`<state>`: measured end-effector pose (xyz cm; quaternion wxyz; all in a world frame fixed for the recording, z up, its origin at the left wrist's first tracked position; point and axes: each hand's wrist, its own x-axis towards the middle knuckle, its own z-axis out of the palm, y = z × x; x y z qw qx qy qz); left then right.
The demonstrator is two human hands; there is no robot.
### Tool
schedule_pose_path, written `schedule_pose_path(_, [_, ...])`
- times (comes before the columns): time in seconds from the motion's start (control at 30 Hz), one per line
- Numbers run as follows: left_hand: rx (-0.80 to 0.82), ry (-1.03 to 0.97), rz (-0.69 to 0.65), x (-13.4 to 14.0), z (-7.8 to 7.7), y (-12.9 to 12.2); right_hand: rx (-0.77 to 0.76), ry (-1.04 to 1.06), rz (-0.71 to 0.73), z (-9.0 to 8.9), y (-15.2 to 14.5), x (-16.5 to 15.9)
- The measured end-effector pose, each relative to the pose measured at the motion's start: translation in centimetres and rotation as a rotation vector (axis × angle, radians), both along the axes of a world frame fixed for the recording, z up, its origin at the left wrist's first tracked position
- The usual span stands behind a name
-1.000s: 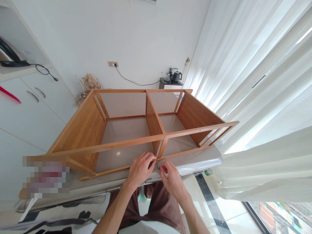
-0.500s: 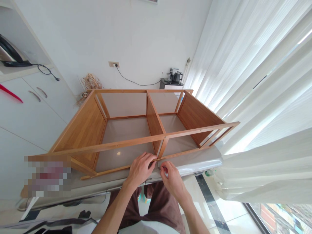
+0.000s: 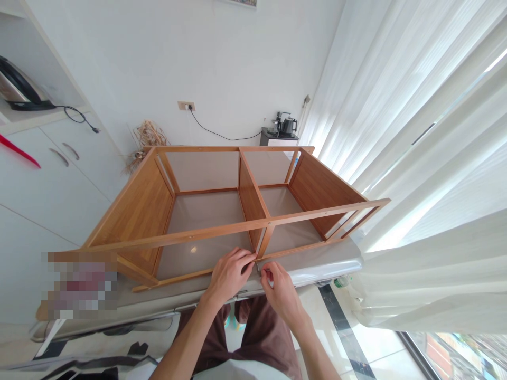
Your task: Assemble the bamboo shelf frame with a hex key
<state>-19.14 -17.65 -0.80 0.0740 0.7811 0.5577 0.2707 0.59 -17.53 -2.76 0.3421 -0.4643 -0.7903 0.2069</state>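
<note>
A wooden shelf frame [image 3: 222, 228] lies on its side across the table, with a middle board [image 3: 252, 194] dividing it. My left hand [image 3: 233, 272] is closed around the near lower rail, just left of the joint under the middle board. Close by on the right, my right hand [image 3: 278, 282] is pinched on a thin metal rod [image 3: 259, 267] that looks like a hex key. Its tip reaches the near side of that joint; my fingers hide most of it. Bolt heads show along the upper near rail.
The grey table [image 3: 328, 258] carries the frame, whose left end juts past a blurred patch. A coffee maker and black kettle [image 3: 288, 125] stand at the back. White curtains [image 3: 415, 158] hang on the right. On the floor is a plastic bottle [image 3: 341, 281].
The view has shifted very slightly. Both hands stay at the same joint, with no clear movement of the frame or the metal rod.
</note>
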Motion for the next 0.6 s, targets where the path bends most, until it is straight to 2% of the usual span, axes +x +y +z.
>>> schedule_pose_path(0.3, [-0.021,-0.027,-0.011,-0.1,0.35,-0.01,0.009,0.01,-0.018,0.36,0.37,-0.7])
schedule_pose_path(0.6, [-0.037,-0.04,0.032,0.31,0.63,0.0,-0.014,-0.018,-0.019,0.19,0.2,-0.46])
